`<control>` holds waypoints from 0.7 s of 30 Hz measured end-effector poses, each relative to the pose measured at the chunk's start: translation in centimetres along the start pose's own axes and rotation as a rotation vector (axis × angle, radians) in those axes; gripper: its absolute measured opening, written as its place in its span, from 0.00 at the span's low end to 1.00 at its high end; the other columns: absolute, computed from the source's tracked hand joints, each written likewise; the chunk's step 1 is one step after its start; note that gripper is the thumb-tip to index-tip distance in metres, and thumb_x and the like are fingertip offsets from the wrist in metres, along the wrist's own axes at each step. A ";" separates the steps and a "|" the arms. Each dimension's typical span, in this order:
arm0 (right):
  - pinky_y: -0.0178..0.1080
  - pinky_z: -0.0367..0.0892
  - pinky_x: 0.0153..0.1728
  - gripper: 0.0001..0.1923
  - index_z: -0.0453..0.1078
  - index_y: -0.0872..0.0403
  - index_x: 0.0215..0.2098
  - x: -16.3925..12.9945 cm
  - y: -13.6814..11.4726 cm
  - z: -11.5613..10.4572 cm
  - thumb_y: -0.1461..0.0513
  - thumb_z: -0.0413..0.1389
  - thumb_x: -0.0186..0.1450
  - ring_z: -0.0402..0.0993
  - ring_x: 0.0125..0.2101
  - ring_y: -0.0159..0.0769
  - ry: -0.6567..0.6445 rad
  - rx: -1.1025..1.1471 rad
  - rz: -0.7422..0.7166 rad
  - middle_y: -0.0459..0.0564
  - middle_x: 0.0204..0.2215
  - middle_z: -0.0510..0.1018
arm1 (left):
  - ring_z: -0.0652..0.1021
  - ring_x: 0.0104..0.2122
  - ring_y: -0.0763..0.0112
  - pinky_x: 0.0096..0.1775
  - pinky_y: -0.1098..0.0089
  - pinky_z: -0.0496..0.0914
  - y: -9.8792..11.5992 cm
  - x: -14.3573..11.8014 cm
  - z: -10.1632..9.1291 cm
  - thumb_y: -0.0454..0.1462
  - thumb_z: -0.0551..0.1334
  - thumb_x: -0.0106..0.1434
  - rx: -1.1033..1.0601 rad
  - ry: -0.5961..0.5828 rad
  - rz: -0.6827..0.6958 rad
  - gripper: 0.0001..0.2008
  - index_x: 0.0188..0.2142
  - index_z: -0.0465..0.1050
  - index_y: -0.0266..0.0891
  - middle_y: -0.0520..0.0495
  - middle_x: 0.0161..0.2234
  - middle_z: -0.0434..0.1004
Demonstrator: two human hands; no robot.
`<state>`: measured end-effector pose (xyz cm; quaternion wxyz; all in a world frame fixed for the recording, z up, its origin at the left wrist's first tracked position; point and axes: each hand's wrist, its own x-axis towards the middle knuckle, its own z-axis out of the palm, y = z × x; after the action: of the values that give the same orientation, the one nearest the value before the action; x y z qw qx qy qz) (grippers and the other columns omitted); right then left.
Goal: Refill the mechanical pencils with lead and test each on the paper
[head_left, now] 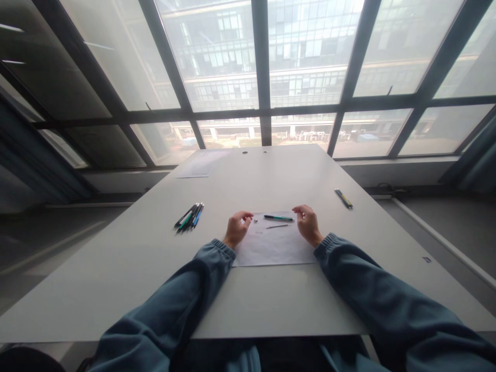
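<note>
Green-barrelled pen (pixel 279 218) lies on paper (pixel 271 250) between loosely curled, empty left hand (pixel 237 228) and right hand (pixel 307 224); light, stiff, slippery—best pinched mid-barrel.

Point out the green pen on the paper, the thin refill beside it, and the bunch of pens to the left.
green pen (pixel 279 218), head view, middle of its barrel
thin refill (pixel 276 226), head view, midpoint of the rod
bunch of pens (pixel 189 216), head view, centre of the bundle
</note>
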<state>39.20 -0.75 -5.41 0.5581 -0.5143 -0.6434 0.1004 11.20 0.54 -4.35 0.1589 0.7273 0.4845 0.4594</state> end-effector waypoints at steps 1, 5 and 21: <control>0.42 0.66 0.41 0.13 0.74 0.54 0.33 0.0 -0.1 0.0 0.68 0.48 0.63 0.71 0.37 0.42 -0.011 -0.015 -0.010 0.51 0.31 0.77 | 0.77 0.31 0.68 0.36 0.68 0.71 0.0 0.0 0.0 0.32 0.59 0.60 0.000 -0.002 0.002 0.09 0.35 0.79 0.40 0.49 0.31 0.82; 0.43 0.66 0.42 0.10 0.75 0.53 0.35 -0.2 -0.5 0.0 0.67 0.51 0.64 0.69 0.36 0.42 -0.075 -0.085 -0.069 0.51 0.32 0.77 | 0.77 0.30 0.68 0.36 0.68 0.71 0.1 0.0 0.0 0.32 0.59 0.60 0.002 -0.004 0.008 0.09 0.35 0.79 0.40 0.48 0.32 0.82; 0.43 0.63 0.44 0.05 0.76 0.53 0.34 -0.6 -1.8 -0.3 0.66 0.58 0.65 0.67 0.39 0.42 -0.233 -0.216 -0.200 0.52 0.35 0.76 | 0.76 0.41 0.63 0.49 0.61 0.69 0.2 -0.1 0.0 0.33 0.62 0.61 0.126 -0.128 0.161 0.06 0.35 0.79 0.42 0.48 0.37 0.78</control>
<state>38.36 -2.15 -4.43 0.4285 -0.4896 -0.7586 0.0340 11.32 0.33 -4.23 0.1060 0.8004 0.4412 0.3918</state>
